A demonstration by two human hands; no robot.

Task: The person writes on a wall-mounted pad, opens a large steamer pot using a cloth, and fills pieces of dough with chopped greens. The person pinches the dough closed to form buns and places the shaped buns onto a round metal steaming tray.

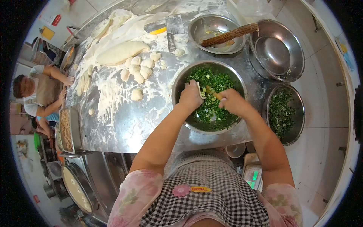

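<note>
A steel bowl of chopped greens stands at the table's front edge. My left hand is over the bowl's left part, its fingers closed round a pale, flat piece of dough. Over the right part of the bowl, my right hand grips a thin yellowish-brown tool, whose tip points toward the dough. The tip of the tool is too small to make out.
Dough pieces and a long dough mass lie left on the floured table. Behind are a scraper and a bowl with a rough stick. More bowls stand right; a person is at the left.
</note>
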